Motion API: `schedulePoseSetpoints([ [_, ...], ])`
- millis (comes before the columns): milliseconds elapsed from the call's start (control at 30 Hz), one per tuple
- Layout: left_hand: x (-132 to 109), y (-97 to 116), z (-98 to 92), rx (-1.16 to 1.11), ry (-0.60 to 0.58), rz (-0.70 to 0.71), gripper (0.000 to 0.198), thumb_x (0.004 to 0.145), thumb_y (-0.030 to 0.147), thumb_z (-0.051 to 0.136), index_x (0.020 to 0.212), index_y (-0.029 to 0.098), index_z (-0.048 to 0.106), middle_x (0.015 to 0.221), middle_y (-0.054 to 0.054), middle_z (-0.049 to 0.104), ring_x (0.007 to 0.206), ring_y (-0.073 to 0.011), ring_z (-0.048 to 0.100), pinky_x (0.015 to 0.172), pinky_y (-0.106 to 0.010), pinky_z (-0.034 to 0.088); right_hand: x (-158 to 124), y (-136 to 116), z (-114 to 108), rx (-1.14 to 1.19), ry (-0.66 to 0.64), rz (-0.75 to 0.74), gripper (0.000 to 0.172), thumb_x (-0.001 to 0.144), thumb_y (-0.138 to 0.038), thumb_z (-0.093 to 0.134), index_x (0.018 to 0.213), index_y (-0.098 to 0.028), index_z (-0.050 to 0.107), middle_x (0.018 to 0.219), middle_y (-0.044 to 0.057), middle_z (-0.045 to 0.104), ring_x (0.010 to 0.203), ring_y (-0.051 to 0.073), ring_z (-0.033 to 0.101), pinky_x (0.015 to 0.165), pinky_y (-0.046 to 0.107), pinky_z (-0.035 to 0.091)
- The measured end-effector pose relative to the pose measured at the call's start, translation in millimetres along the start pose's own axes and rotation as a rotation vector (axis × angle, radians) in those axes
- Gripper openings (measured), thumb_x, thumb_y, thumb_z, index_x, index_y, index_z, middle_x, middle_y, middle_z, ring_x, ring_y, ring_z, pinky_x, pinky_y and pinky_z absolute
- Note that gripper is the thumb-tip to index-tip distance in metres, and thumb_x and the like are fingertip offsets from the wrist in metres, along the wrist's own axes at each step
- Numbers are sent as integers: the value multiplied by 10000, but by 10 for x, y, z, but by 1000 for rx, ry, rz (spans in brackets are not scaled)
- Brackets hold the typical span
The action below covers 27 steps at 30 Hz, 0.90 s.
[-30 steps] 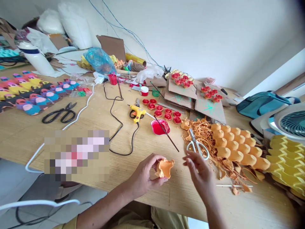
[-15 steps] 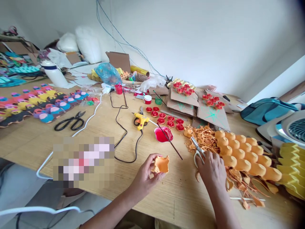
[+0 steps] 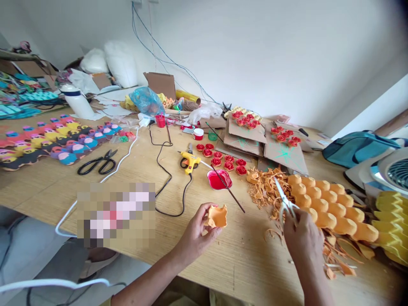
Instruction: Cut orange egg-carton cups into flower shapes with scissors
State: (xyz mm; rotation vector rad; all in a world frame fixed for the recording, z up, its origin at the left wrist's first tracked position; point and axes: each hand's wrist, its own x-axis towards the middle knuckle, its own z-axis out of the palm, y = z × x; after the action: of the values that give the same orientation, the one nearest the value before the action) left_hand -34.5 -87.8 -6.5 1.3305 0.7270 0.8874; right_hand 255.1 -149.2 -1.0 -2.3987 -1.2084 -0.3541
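Since half a second ago, the right hand (image 3: 302,236) has come up with the white-handled scissors (image 3: 286,203), which lay flat on the table (image 3: 255,259) then; the left hand (image 3: 198,233) has barely shifted. We see the two hands well apart. The left pinches a cut orange cup (image 3: 218,216) between thumb and fingers, above the near edge of the table with its open side up and tilted; the right is closed around the scissors' handles, blades pointing away from the person, though we cannot tell whether the fingers are through the loops.

The step in hand, we judge, is taking up the scissors while the cup is held ready. The next move would call for a firm seat in the handles and a light grip on the cup's thin, ragged rim.

Just beyond the right hand, we find a heap of orange scraps (image 3: 266,182) under the blades and an orange egg tray (image 3: 325,206) close beside, crowding that side. Past the left hand, a brush (image 3: 234,197) leans across the red paint (image 3: 217,180), its handle end jutting into the space between the hands. Farther out sit red flowers (image 3: 228,165), a yellow glue gun (image 3: 190,161) with its trailing cord (image 3: 184,199), and black scissors (image 3: 100,165).
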Motion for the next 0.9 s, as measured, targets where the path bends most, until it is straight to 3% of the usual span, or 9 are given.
schedulePoseSetpoints([
  [100,-2,46,21,47,19,22,466,828,287,677,1237,200,472,1152,-82,613,959,-158,620,819,-260,502,-148,-12,-67,436,5,78,485,887,-548,522,1143,-145,608,923,143,699,768,258,636,665,366,466],
  [233,-8,86,46,121,55,53,447,805,232,674,1222,176,524,1168,-99,625,1005,-172,624,861,-269,504,-465,-182,-69,862,-155,40,418,858,-535,611,1062,-170,614,843,65,656,700,182,579,595,287,454],
  [433,-4,73,37,75,98,92,473,779,246,720,1211,185,537,1225,-99,615,1153,-207,594,1001,-320,473,-816,-485,-55,764,-347,-280,161,879,-367,607,881,-207,598,747,13,619,693,171,565,632,279,451],
  [533,14,65,5,-21,80,79,501,796,340,730,1234,189,539,1231,-103,624,1134,-219,604,964,-326,487,-835,-564,-93,694,-366,-409,125,862,-336,618,877,-213,609,761,17,645,708,181,585,665,289,462],
  [667,41,53,-36,-297,23,-12,450,819,437,707,1173,186,588,1072,-81,678,840,-156,662,729,-257,489,-783,-655,-142,696,-413,-429,129,883,-340,586,886,-215,617,762,17,658,707,183,603,672,285,468],
  [767,52,43,-53,-521,8,-96,427,790,441,731,1109,185,610,1051,-85,685,781,-135,651,700,-249,468,-767,-741,-132,773,-473,-409,182,914,-365,549,832,-210,596,711,1,627,661,161,585,634,259,455],
  [900,55,43,-72,-616,-1,-188,480,758,496,724,1099,181,607,974,-85,682,736,-147,630,669,-274,461,-805,-822,-77,831,-539,-400,209,929,-369,534,823,-202,599,685,-9,603,644,148,569,620,244,445],
])
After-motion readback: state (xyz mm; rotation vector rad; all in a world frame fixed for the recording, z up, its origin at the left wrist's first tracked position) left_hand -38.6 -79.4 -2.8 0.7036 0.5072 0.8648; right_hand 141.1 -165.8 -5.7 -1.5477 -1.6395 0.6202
